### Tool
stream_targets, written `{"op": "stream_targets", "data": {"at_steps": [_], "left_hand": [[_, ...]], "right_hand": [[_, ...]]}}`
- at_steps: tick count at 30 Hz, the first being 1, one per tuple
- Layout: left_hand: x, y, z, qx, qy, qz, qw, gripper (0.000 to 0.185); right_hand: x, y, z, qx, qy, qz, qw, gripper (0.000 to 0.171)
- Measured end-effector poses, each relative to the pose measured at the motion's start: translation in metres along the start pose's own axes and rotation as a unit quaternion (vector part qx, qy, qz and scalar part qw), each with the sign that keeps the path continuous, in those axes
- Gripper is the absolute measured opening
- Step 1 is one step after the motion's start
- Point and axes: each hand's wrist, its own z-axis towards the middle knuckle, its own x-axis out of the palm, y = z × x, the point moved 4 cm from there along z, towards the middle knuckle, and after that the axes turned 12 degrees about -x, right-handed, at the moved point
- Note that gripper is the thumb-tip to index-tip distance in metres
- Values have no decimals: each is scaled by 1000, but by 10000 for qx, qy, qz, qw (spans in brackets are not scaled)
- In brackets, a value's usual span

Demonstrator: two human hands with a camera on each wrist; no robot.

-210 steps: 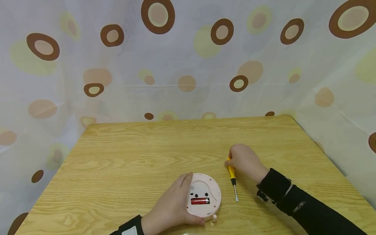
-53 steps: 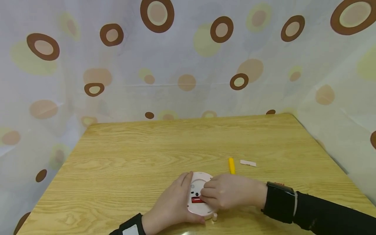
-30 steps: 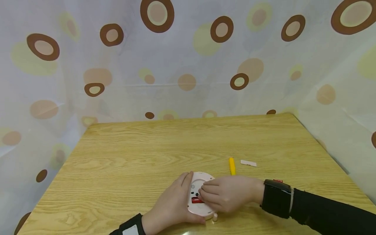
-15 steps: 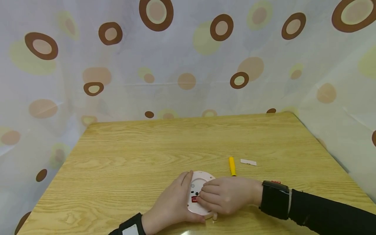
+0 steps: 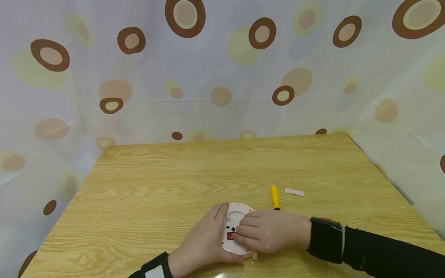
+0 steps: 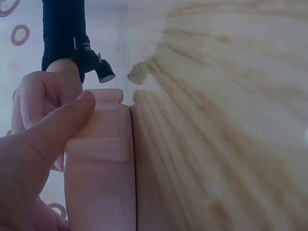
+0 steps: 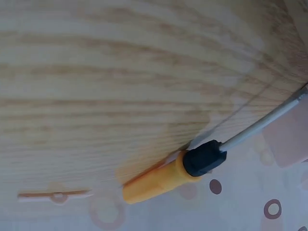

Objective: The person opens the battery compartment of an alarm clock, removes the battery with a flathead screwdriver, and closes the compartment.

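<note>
My left hand (image 5: 205,239) grips a round, pale pink device (image 5: 238,206) from its left side, thumb along the near edge. Its back faces up, with speaker holes and screw holes. A red battery (image 5: 231,236) lies in its open slot. My right hand (image 5: 265,231) is bent over the device, fingers and thumb bunched on the battery's right end, which they cover. In the left wrist view, my left thumb presses the device's pink side wall (image 6: 101,192), which has short pegs sticking out. The device stands on the table.
A yellow-handled screwdriver (image 5: 275,197) lies just beyond my right hand; its shaft (image 7: 260,122) shows in the right wrist view. Right of it is a small, pale flat cover (image 5: 294,192) with a tab. Patterned cloth (image 5: 222,77) hangs behind the wooden table (image 5: 174,173).
Since seven seconds ago, my right hand has left the screwdriver on the table and come over to the battery. Lately its fingers have shifted slightly over the battery. My left hand keeps its grip.
</note>
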Motion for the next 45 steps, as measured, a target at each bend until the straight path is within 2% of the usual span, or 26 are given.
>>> {"op": "stream_targets", "data": {"at_steps": [6, 9, 13, 16, 21, 24, 28, 41, 45], "left_hand": [[0, 1, 0, 15, 43, -36, 10000, 135], [0, 1, -1, 25, 10, 6, 10000, 134], [0, 1, -1, 31, 10, -6, 10000, 134], [-1, 2, -1, 38, 14, -53, 10000, 135], [-1, 3, 0, 73, -80, -58, 9999, 134], [-1, 3, -1, 97, -101, -76, 9999, 133], [0, 2, -1, 105, -47, -107, 9999, 134], [0, 2, 0, 44, -58, -38, 10000, 134], [0, 3, -1, 18, -44, -48, 10000, 135]], "right_hand": [[-3, -3, 7, 223, 201, 65, 9995, 41], [-4, -4, 10, 292, 485, 55, 9984, 51], [-5, -4, 16, 405, 1103, 23, 9931, 59], [-5, -1, 24, 573, 1477, -49, 9874, 50], [-8, 2, 36, 1033, 1336, -337, 9851, 27], [-10, 4, 41, 1205, 1342, -497, 9823, 24], [-11, 6, 44, 1338, 1606, -591, 9761, 25], [-12, 0, 51, 1879, 2542, 167, 9486, 13], [-12, 0, 51, 1908, 2466, 244, 9498, 13]]}}
